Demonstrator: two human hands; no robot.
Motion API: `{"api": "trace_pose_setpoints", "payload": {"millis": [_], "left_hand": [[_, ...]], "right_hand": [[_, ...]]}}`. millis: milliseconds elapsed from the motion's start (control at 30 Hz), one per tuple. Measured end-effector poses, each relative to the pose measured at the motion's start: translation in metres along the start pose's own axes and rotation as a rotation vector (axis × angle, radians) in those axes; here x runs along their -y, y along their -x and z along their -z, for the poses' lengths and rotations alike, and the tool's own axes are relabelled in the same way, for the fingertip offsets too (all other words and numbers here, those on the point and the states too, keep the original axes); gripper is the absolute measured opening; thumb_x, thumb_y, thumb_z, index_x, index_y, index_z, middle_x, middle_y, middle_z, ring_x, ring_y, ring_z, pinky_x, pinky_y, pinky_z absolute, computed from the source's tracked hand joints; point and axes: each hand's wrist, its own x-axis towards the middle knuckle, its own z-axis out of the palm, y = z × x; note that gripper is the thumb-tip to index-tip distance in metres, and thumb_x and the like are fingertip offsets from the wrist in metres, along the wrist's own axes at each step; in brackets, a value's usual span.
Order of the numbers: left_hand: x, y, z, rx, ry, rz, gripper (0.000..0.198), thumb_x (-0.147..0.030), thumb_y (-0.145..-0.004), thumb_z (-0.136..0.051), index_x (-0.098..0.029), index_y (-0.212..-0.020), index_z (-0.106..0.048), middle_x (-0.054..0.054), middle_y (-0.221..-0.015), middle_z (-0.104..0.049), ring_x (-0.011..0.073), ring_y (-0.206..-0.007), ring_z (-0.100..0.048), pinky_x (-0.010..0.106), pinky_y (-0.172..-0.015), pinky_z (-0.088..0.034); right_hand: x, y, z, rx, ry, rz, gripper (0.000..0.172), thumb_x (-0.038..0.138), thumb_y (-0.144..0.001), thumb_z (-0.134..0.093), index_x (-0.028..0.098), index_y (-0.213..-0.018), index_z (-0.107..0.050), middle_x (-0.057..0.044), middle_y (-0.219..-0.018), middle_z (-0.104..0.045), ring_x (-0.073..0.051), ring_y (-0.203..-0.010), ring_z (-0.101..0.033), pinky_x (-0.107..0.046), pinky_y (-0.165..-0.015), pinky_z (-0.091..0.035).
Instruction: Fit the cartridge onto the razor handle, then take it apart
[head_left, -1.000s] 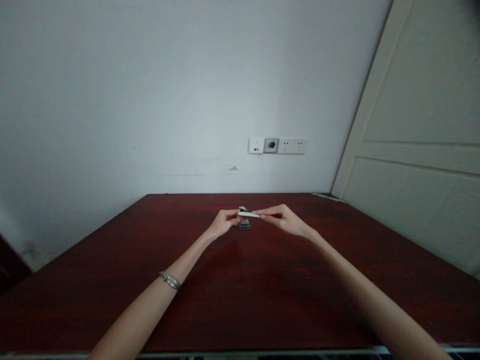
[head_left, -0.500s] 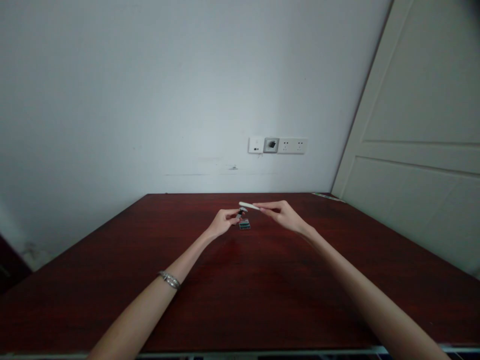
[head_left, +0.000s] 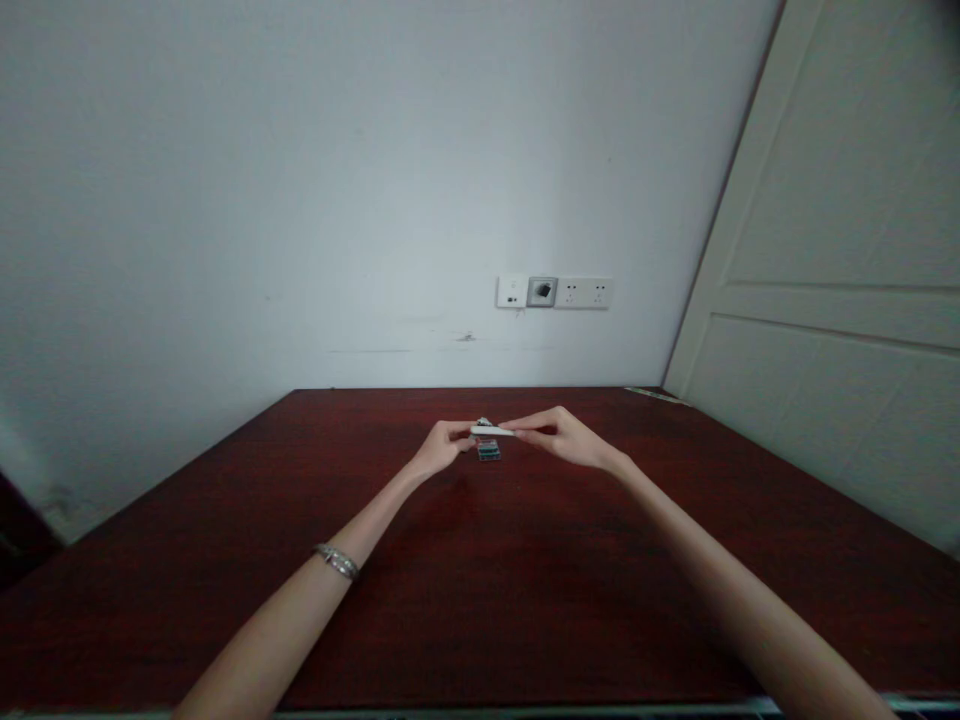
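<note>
Small clear-looking case (head_left: 489, 451), teal and reddish, on dark red-brown tabletop (head_left: 495, 580); contents and surface markings too small to make out; left hand (head_left: 441, 447) just left of the case, thumb and fingers pinched on a small dark-and-silver item (head_left: 484, 421), mostly hidden; right hand (head_left: 564, 436) to the right of the case, fingertips clamped on one end of a slim white stick (head_left: 491, 431); stick nearly level, seen just above the case, crossing in front of the item; whether they touch, cannot tell; beaded-looking bracelet (head_left: 336, 561) nearer the viewer than the case; wall sockets (head_left: 585, 293) beyond it, print illegible.
</note>
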Motion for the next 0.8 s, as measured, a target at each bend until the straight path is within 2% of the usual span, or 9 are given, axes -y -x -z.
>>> {"api": "trace_pose_setpoints", "payload": {"millis": [67, 233, 333, 467, 533, 667, 733, 800], "left_hand": [[0.002, 0.000, 0.001, 0.004, 0.004, 0.003, 0.022, -0.014, -0.062, -0.064, -0.008, -0.083, -0.069, 0.005, -0.073, -0.067, 0.0151, -0.068, -0.058, 0.025, -0.064, -0.043], [0.003, -0.001, 0.001, 0.030, 0.086, 0.021, 0.031, -0.018, -0.062, -0.067, -0.008, -0.092, -0.066, 0.006, -0.073, -0.066, 0.0164, -0.070, -0.060, 0.027, -0.065, -0.044], [0.002, -0.001, 0.002, 0.031, 0.085, 0.009, 0.030, -0.018, -0.063, -0.067, -0.008, -0.091, -0.066, 0.006, -0.073, -0.066, 0.0166, -0.071, -0.061, 0.027, -0.067, -0.044], [0.002, 0.000, 0.004, 0.014, 0.076, 0.028, 0.030, -0.019, -0.064, -0.067, -0.008, -0.093, -0.065, 0.007, -0.073, -0.066, 0.0160, -0.066, -0.062, 0.025, -0.059, -0.046], [0.002, 0.001, 0.004, 0.003, 0.103, 0.090, 0.035, -0.019, -0.064, -0.067, -0.009, -0.098, -0.062, 0.008, -0.076, -0.066, 0.0168, -0.064, -0.063, 0.025, -0.054, -0.047], [0.001, 0.002, -0.002, -0.019, 0.090, 0.177, 0.034, -0.018, -0.066, -0.065, -0.011, -0.099, -0.059, 0.008, -0.076, -0.066, 0.0182, -0.062, -0.064, 0.026, -0.049, -0.050], [-0.002, 0.003, -0.007, -0.029, 0.055, 0.176, 0.031, -0.018, -0.067, -0.064, -0.011, -0.096, -0.058, 0.007, -0.073, -0.065, 0.0176, -0.059, -0.064, 0.025, -0.046, -0.049], [-0.004, 0.004, -0.012, -0.039, 0.020, 0.165, 0.029, -0.018, -0.067, -0.065, -0.011, -0.094, -0.058, 0.007, -0.070, -0.065, 0.0165, -0.056, -0.063, 0.023, -0.043, -0.048]], "right_hand": [[0.000, 0.000, 0.003, -0.019, 0.008, 0.002, 0.032, 0.033, -0.081, -0.050, 0.024, -0.109, -0.063, -0.002, -0.108, -0.064, -0.021, -0.098, -0.059, -0.035, -0.088, -0.044], [-0.014, 0.001, 0.007, -0.228, 0.042, -0.026, 0.034, 0.034, -0.082, -0.048, 0.021, -0.111, -0.061, -0.004, -0.109, -0.064, -0.023, -0.100, -0.059, -0.039, -0.089, -0.043], [-0.017, 0.004, 0.005, -0.188, 0.019, -0.008, 0.033, 0.033, -0.082, -0.050, 0.022, -0.110, -0.062, -0.004, -0.109, -0.064, -0.022, -0.101, -0.058, -0.038, -0.090, -0.042], [-0.009, 0.007, 0.002, -0.090, -0.007, 0.013, 0.031, 0.034, -0.081, -0.050, 0.022, -0.107, -0.064, -0.003, -0.107, -0.065, -0.021, -0.098, -0.060, -0.037, -0.087, -0.045], [-0.007, 0.006, 0.001, -0.160, 0.016, 0.003, 0.032, 0.034, -0.082, -0.049, 0.022, -0.108, -0.063, -0.003, -0.106, -0.065, -0.021, -0.096, -0.060, -0.037, -0.086, -0.045], [-0.015, -0.001, -0.003, -0.416, 0.146, -0.006, 0.033, 0.034, -0.084, -0.046, 0.022, -0.110, -0.062, -0.005, -0.104, -0.066, -0.022, -0.091, -0.062, -0.034, -0.080, -0.047], [-0.020, -0.004, -0.008, -0.459, 0.235, 0.010, 0.032, 0.033, -0.084, -0.046, 0.024, -0.111, -0.062, -0.005, -0.103, -0.067, -0.021, -0.087, -0.063, -0.032, -0.076, -0.048], [-0.023, -0.007, -0.013, -0.436, 0.323, 0.014, 0.031, 0.032, -0.084, -0.047, 0.027, -0.112, -0.061, -0.004, -0.100, -0.068, -0.020, -0.083, -0.063, -0.030, -0.072, -0.048]]}}
